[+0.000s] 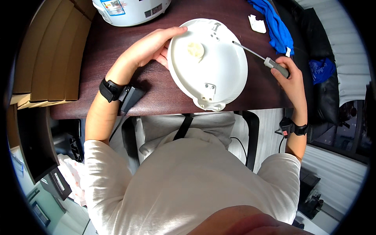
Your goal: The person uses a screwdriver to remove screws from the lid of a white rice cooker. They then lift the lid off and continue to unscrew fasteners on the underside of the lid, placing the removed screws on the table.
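My left hand [156,47] grips the left rim of a white oval plastic lid [219,70], thumb over the edge and fingers behind it. The lid is tilted so its hollow inner side shows, with a round cream-coloured knob piece [194,50] at the left. A small bracket [208,91] with screws sits near its lower edge, and a clip-like fitting [216,26] is at the top. In my right hand [288,72] is a screwdriver [270,63] with a grey handle. Its thin metal shaft points up and left, and its tip appears over the lid's right edge.
A white rounded appliance [131,11] with labels stands at the back left. On the right lie a small white plastic part [257,24] and a blue cloth [276,31]. Cardboard boxes [51,51] line the left side. The dark table [156,98] ends just before my body.
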### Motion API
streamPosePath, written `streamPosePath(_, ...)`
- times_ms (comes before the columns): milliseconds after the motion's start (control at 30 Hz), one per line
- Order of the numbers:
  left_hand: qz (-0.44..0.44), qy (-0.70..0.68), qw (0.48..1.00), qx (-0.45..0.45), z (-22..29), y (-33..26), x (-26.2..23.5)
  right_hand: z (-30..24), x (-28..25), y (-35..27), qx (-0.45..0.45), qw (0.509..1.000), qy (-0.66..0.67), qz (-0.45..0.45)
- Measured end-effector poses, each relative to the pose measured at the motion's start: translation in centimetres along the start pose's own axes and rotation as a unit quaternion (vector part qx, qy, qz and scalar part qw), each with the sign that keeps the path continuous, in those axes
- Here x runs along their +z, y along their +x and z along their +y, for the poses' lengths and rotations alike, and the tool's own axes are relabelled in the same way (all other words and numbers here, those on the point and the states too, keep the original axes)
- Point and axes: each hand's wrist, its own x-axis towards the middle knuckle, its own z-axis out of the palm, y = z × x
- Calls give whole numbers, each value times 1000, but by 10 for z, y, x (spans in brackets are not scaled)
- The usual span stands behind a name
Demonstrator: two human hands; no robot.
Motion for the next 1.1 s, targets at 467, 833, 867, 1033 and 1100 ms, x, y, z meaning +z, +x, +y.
streamPosePath(467,107,-113,982,107,-8,9,7,-19,16,11,146,890,399,-165)
streamPosePath(833,73,-190,974,103,-9,6,15,-42,32,56,47,964,211,-155)
streamPosePath(867,67,-204,972,94,-8,6,16,-42,33,60,44,966,204,-154)
streamPosePath(1033,98,-179,971,120,-13,6,20,-50,32,65,57,968,163,-182)
streamPosePath(1100,94,-173,974,110,-13,6,20,-55,30,61,56,969,155,-183)
